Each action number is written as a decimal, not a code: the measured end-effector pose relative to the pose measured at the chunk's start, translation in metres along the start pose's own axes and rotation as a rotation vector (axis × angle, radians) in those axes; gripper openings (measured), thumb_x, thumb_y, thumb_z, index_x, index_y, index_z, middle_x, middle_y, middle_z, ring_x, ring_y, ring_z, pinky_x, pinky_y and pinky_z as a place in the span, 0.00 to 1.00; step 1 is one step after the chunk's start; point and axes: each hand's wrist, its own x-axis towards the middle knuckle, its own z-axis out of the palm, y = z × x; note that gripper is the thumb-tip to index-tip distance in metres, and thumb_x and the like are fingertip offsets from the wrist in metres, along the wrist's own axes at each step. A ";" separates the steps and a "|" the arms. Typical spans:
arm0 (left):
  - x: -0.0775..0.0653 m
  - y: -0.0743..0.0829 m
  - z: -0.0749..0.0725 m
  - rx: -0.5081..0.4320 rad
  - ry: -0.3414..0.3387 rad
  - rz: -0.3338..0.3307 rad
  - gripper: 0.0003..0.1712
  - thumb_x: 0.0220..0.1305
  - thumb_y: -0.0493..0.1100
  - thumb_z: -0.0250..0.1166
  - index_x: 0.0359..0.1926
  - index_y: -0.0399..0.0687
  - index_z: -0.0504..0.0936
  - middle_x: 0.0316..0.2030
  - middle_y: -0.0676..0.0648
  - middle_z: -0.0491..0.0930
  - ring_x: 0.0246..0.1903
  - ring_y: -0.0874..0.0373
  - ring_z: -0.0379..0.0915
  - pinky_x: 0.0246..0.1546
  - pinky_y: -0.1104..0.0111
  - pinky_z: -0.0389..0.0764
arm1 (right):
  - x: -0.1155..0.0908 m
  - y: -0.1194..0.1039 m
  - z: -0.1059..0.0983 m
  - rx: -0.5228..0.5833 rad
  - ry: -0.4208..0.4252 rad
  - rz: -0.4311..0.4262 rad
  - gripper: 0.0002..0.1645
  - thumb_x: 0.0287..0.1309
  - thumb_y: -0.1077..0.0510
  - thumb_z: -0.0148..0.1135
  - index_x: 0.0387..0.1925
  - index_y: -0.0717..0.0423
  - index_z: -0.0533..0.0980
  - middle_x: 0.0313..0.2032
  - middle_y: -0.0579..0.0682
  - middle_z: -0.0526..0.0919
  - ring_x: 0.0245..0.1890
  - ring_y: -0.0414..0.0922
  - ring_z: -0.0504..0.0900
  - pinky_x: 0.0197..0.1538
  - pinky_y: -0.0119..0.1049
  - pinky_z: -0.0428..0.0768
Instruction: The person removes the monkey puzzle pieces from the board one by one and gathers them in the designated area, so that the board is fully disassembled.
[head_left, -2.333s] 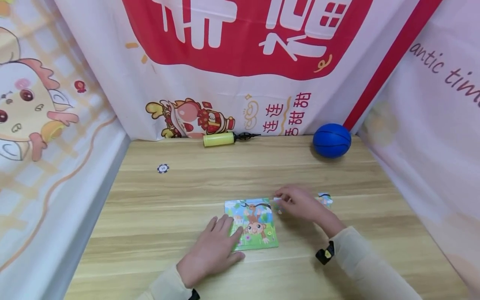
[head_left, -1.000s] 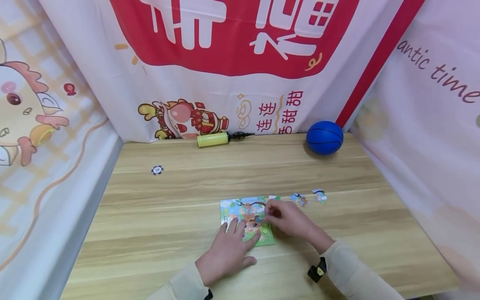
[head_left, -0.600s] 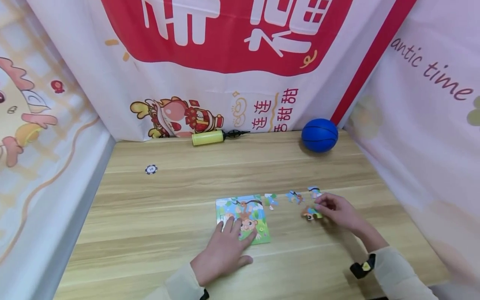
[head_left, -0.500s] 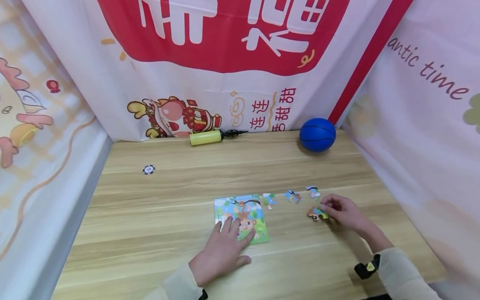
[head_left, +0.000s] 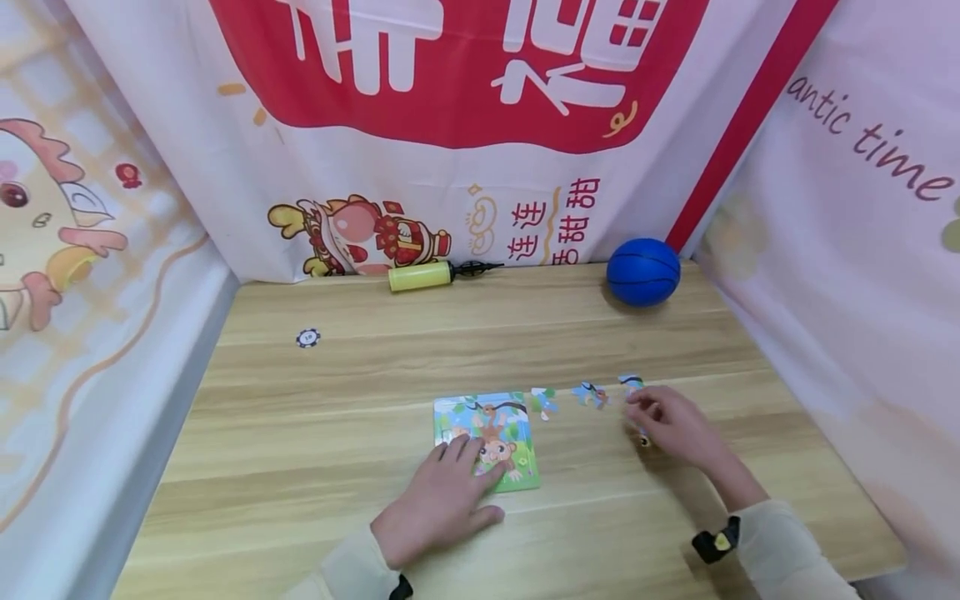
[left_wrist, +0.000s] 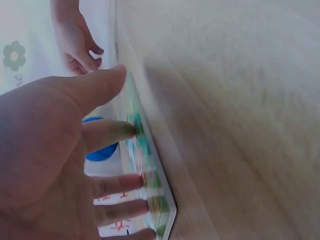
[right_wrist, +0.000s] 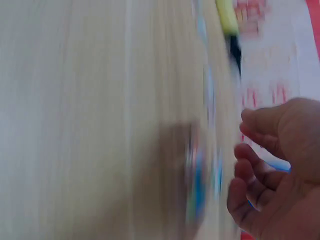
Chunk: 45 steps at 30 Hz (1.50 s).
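Observation:
My left hand [head_left: 438,496] rests with spread, fairly straight fingers on the lower left of a square monkey jigsaw puzzle [head_left: 517,432]. In the left wrist view the fingertips touch the puzzle board [left_wrist: 159,192]. My right hand [head_left: 682,427] hovers to the right of the puzzle, fingers loosely bent. Partly beneath it lies a puzzle piece [head_left: 643,440] showing a monkey's eye. The right wrist view has this loose piece [right_wrist: 196,185], blurred, on the table apart from the fingers, which hold nothing. Other pieces form a row: a leafy one [head_left: 544,403], a brown-and-blue one [head_left: 591,395] and a branch one [head_left: 630,382].
A blue ball [head_left: 642,272] sits at the table's back right. Against the back cloth lies a yellow hand pump [head_left: 422,277] with a black nozzle. A round chip [head_left: 307,337] lies at the left. Printed cloths border the table [head_left: 360,358] on three sides.
My right hand took the monkey-face piece from over the puzzle to the right, set it down and released it, then shifted slightly left above it. The left hand stayed on the puzzle.

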 end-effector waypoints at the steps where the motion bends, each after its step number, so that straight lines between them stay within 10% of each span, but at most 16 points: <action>1: -0.001 -0.003 -0.001 -0.008 0.008 0.000 0.38 0.71 0.71 0.53 0.75 0.64 0.67 0.71 0.38 0.62 0.69 0.39 0.58 0.65 0.43 0.66 | 0.006 -0.013 0.010 0.010 -0.022 -0.039 0.11 0.67 0.61 0.66 0.48 0.61 0.81 0.35 0.48 0.83 0.31 0.42 0.80 0.34 0.37 0.81; 8: -0.019 -0.018 -0.008 -0.054 0.062 -0.032 0.34 0.71 0.68 0.56 0.71 0.60 0.74 0.71 0.37 0.63 0.69 0.41 0.58 0.63 0.45 0.70 | 0.052 -0.110 0.086 0.045 -0.275 -0.201 0.14 0.70 0.54 0.64 0.54 0.53 0.81 0.41 0.40 0.81 0.38 0.38 0.79 0.41 0.36 0.81; 14: -0.031 -0.023 -0.007 -0.026 -0.016 -0.035 0.34 0.72 0.68 0.53 0.73 0.64 0.71 0.73 0.36 0.59 0.70 0.39 0.56 0.66 0.45 0.66 | 0.072 -0.144 0.117 -0.149 -0.317 -0.239 0.18 0.71 0.51 0.63 0.57 0.52 0.82 0.44 0.44 0.79 0.38 0.38 0.77 0.44 0.36 0.80; 27: -0.029 -0.016 -0.002 0.015 -0.056 -0.030 0.38 0.69 0.71 0.55 0.76 0.69 0.65 0.73 0.31 0.56 0.70 0.32 0.54 0.64 0.42 0.67 | 0.078 -0.142 0.125 -0.154 -0.296 -0.213 0.09 0.69 0.51 0.64 0.47 0.47 0.83 0.41 0.41 0.78 0.36 0.36 0.76 0.41 0.35 0.79; 36: -0.031 -0.016 -0.008 -0.002 -0.055 -0.045 0.37 0.69 0.70 0.57 0.75 0.68 0.67 0.73 0.30 0.57 0.70 0.32 0.55 0.62 0.42 0.69 | 0.078 -0.146 0.125 0.124 -0.347 -0.150 0.06 0.71 0.56 0.62 0.46 0.46 0.76 0.31 0.42 0.81 0.26 0.38 0.80 0.29 0.34 0.82; 45: -0.032 -0.017 -0.006 -0.029 -0.046 -0.039 0.39 0.68 0.69 0.57 0.76 0.67 0.66 0.73 0.30 0.56 0.70 0.32 0.54 0.63 0.41 0.67 | 0.070 -0.116 0.091 0.336 -0.266 -0.056 0.14 0.69 0.52 0.65 0.50 0.53 0.79 0.39 0.45 0.83 0.40 0.46 0.82 0.44 0.40 0.83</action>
